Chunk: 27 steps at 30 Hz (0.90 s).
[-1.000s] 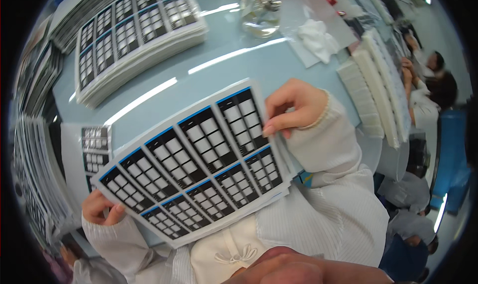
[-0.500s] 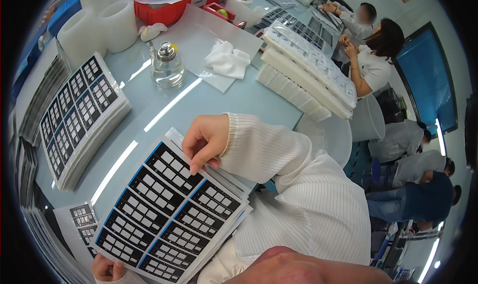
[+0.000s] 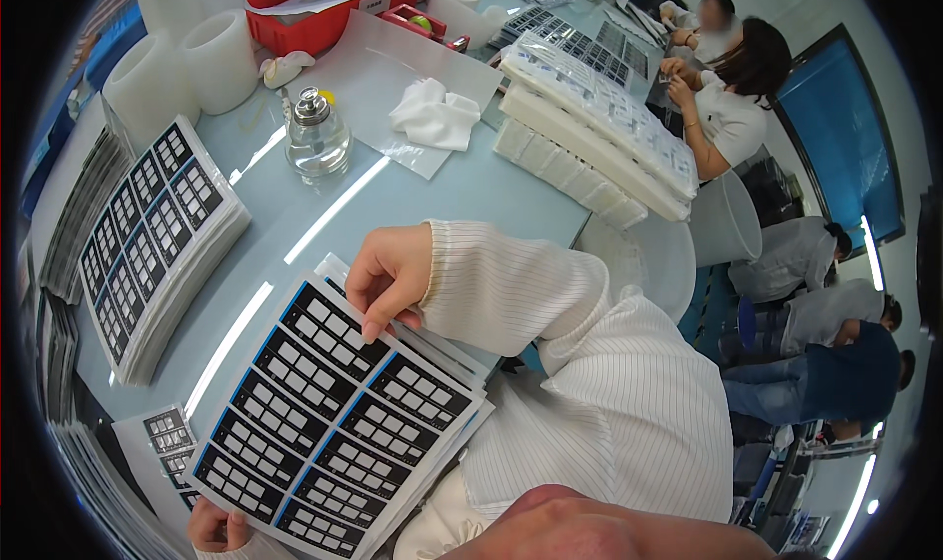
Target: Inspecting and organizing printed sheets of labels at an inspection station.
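Note:
A stack of white sheets (image 3: 329, 432) lies tilted in front of me. The top sheet carries black panels with rows of pale rectangles, divided by blue lines. My right hand (image 3: 388, 277) pinches the far right edge of the top sheet, thumb on its face and the other fingers curled underneath. At the near left corner, my left hand (image 3: 216, 527) grips the sheets, its thumb on the edge and the other fingers partly hidden. A smaller printed sheet (image 3: 169, 447) shows beside that corner.
Another printed stack (image 3: 162, 241) stands at left, near white rolls (image 3: 216, 59). Beyond are a clear glass bottle (image 3: 317, 138), a crumpled white cloth (image 3: 434, 114) and a red bin (image 3: 295, 28). White trays (image 3: 599, 118) are piled at the table's right edge; people work farther right.
The view has shifted slightly, so the table items appear a little farther left. Both hands keep their hold on the sheets, which have barely moved.

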Each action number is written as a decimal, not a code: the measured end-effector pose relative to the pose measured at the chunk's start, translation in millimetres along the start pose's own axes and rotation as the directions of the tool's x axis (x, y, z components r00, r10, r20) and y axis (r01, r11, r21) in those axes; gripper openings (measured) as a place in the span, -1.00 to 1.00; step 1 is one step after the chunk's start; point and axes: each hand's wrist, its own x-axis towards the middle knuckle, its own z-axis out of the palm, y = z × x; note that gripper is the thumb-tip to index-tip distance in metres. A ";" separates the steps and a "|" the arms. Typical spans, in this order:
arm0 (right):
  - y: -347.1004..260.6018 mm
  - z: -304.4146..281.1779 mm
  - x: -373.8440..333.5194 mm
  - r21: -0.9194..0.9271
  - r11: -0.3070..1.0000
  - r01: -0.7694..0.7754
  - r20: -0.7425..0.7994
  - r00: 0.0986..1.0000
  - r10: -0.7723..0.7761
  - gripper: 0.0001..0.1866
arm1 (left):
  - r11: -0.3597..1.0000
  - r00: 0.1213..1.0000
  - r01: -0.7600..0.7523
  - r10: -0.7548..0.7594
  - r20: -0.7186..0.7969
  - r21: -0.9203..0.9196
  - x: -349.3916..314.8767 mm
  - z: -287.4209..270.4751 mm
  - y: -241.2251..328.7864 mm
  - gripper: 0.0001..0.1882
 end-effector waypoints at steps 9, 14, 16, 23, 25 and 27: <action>-6.3 5.6 1.3 -0.017 1.000 -0.001 -0.012 1.000 0.001 -0.83 | 0.980 0.991 0.131 -0.127 -0.037 0.150 2.1 9.5 3.7 -0.72; -1.7 5.2 4.1 -0.119 0.991 -0.053 -0.004 0.999 0.053 -0.82 | 0.990 0.978 0.078 -0.098 0.186 0.114 4.1 15.5 16.9 -0.58; 0.6 5.6 10.2 -0.165 0.983 -0.082 0.007 0.996 0.084 -0.82 | 0.982 0.962 0.165 -0.180 0.207 0.089 5.4 22.0 27.1 -0.61; 13.0 2.2 14.4 -0.172 0.982 -0.075 0.154 0.983 0.102 -0.80 | 0.947 0.931 0.298 -0.316 0.182 0.122 0.7 11.6 26.4 -0.72; 16.5 1.9 18.2 -0.120 0.991 -0.059 0.175 0.981 0.080 -0.79 | 0.981 0.985 0.169 -0.172 0.026 0.097 -0.8 22.3 22.9 -0.75; 6.1 2.7 20.5 -0.129 0.988 -0.089 0.059 0.994 0.097 -0.78 | 0.980 0.980 0.197 -0.197 -0.018 0.006 -2.7 23.2 24.5 -0.76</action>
